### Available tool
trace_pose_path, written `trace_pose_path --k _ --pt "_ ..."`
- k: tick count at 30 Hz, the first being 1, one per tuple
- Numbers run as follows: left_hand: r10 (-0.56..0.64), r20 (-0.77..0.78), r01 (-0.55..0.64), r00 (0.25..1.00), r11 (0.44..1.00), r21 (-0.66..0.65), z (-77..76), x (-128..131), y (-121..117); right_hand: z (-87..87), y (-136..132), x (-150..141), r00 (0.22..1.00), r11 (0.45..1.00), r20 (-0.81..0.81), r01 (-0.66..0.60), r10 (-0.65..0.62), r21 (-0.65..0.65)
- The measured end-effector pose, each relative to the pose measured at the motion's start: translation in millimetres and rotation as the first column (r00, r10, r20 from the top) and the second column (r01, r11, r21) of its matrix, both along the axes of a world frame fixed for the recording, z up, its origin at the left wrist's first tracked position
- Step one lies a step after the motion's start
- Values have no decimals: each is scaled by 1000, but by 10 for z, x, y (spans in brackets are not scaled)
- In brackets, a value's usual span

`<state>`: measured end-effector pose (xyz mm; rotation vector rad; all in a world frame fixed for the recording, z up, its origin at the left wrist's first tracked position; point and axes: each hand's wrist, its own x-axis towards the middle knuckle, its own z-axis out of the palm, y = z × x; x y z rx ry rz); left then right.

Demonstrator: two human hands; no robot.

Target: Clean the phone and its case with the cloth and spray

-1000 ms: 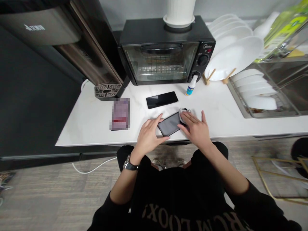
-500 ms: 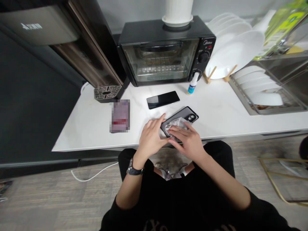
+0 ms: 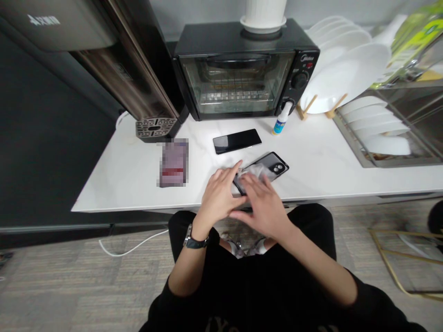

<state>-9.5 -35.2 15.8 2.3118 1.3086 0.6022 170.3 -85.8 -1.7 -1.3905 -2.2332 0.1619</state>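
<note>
A phone case [image 3: 271, 160], grey with a black rim and camera cutouts, lies slanted near the counter's front edge. My left hand [image 3: 218, 196] grips its left end between thumb and fingers. A crumpled white tissue [image 3: 259, 171] is pressed on the case's back under the fingers of my right hand [image 3: 265, 205], which blur slightly and hide part of it. Just behind the case lies a black phone [image 3: 238, 141], screen up. Farther back, a small spray bottle [image 3: 280, 121] with a blue label stands upright by the oven.
Behind stands a black toaster oven [image 3: 238, 85] with a white pot [image 3: 265, 16] on top. A drink dispenser [image 3: 154, 127] and a blurred-out purple packet [image 3: 174, 161] are on the left. White plates [image 3: 346, 74] stand in a wooden rack at right, beside a sink [image 3: 368, 159].
My right hand has slid a little to the left with the tissue across the case. My left hand keeps its hold. The camera view has shifted slightly.
</note>
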Motion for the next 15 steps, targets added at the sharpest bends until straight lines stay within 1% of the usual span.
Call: trace_pose_path --k 2,3,5,7,11,13,15 --pt "7 -1 -7 1000 1000 3 -8 1 -8 39 -80 -39 994 994 -33 -103 102 -40" --pt "5 1 -5 1000 1000 5 -12 1 -13 54 -87 -16 991 990 -38 -129 127 -51" --pt "1 3 -1 1000 1000 15 -18 2 -20 69 -28 105 992 990 -21 -128 127 -53" --pt "3 -5 -3 1000 1000 22 -22 2 -28 66 101 286 996 996 23 -84 85 -40" --pt "15 -11 -14 1000 999 45 -22 7 -42 33 347 617 988 994 107 108 -110 25" --pt "20 -11 -20 1000 998 56 -21 14 -48 19 386 694 976 984 129 167 -174 63" --pt "31 -12 -31 999 998 57 -19 20 -51 11 362 702 971 979 143 183 -194 88"
